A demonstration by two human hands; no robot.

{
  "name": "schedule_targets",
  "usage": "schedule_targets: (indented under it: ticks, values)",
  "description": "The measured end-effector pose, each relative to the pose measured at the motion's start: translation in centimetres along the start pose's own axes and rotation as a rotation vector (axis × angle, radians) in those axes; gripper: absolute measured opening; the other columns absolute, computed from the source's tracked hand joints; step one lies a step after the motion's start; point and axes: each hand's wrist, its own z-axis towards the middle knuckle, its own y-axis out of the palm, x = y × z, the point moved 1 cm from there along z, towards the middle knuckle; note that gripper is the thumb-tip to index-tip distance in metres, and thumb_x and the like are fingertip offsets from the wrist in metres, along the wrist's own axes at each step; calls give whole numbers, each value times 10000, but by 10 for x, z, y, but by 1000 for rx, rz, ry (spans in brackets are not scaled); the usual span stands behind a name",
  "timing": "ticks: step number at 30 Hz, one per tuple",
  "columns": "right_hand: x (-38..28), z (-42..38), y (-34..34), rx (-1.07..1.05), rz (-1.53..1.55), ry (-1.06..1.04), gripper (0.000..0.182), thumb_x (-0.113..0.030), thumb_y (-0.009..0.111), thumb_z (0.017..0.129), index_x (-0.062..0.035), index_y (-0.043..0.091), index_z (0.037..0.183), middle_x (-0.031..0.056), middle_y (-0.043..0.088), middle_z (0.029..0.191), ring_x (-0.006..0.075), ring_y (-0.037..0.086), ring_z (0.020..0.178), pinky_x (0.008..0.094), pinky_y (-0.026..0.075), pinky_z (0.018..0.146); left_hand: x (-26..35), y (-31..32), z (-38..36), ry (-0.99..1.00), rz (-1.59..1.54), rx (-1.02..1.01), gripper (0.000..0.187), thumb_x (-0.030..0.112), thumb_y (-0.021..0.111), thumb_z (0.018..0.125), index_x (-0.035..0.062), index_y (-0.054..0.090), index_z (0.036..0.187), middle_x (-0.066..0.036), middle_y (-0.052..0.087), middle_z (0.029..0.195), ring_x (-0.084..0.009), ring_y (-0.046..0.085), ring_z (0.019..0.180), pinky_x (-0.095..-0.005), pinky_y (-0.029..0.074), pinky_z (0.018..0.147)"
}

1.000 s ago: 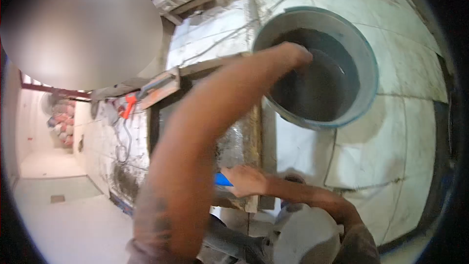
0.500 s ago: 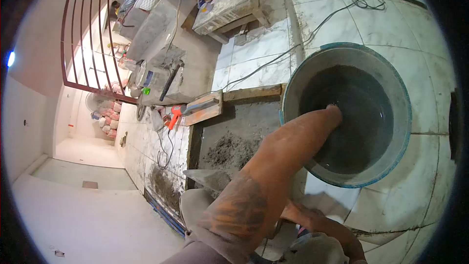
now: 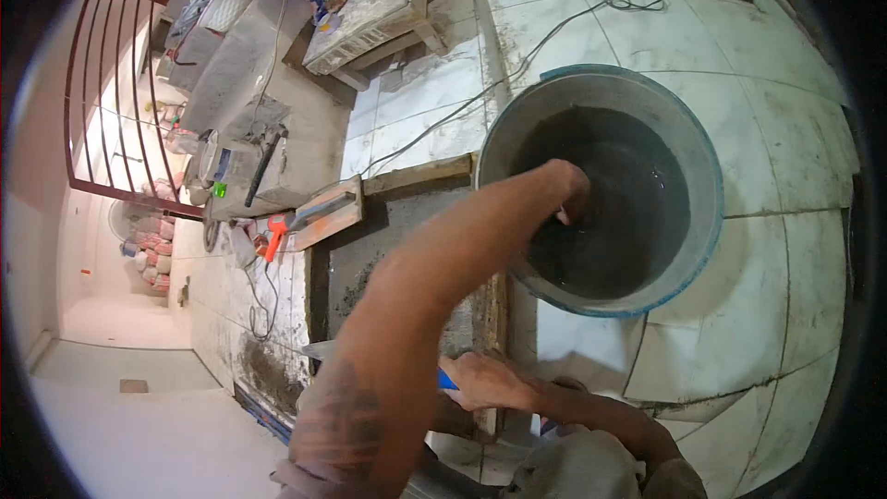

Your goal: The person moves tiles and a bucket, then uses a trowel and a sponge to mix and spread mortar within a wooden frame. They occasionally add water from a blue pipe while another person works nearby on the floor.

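Note:
My left hand (image 3: 573, 192) reaches into a large round bucket (image 3: 695, 249) of dark grey liquid. Its fingers point away and are mostly hidden, so their hold cannot be made out. Below the left forearm, my right hand (image 3: 480, 381) is closed around the blue handle (image 3: 447, 379) of a tool. A grey metal blade (image 3: 320, 349) shows on the other side of the left arm, over a framed bed of wet grey mortar (image 3: 393, 222). A wooden float (image 3: 334, 214) rests on the frame's upper left corner.
An orange power tool (image 3: 276, 233) with a cord lies beside the frame. Beyond are a dusty wooden bench (image 3: 374, 14), a black-handled tool (image 3: 265, 166) on a block, and a red barred gate (image 3: 120, 192). A cable (image 3: 554, 32) crosses the floor tiles.
The view has shifted, so the surroundings appear further left. My left hand has come up partly out of the liquid, and my right hand with the blue handle now shows.

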Motion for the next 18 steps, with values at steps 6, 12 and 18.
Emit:
schedule_targets:
  ticks: [6,12,18]
  values:
    - [-7,-3,9,54,-197,-58,368,-202,704,785,32,510,993,259,640,815,404,669,782,498,522,703,-15,17,-86,82,-726,307,642,231,675,799,97,489,1399,-188,567,1310,-368,605,1130,-471,560,885]
    - [-19,0,18,-5,-212,-22,362,-242,688,781,26,535,971,228,635,721,409,660,699,525,513,662,-9,31,-122,384,-1290,527,656,233,704,796,56,477,1385,-203,566,1264,-325,612,1080,-457,604,793]
    - [-29,-1,18,-43,-198,111,435,-285,699,767,19,551,1040,224,652,757,419,662,749,517,514,714,0,59,-171,638,-1596,729,570,215,695,828,69,497,1342,-160,584,1182,-275,605,1059,-427,585,838]
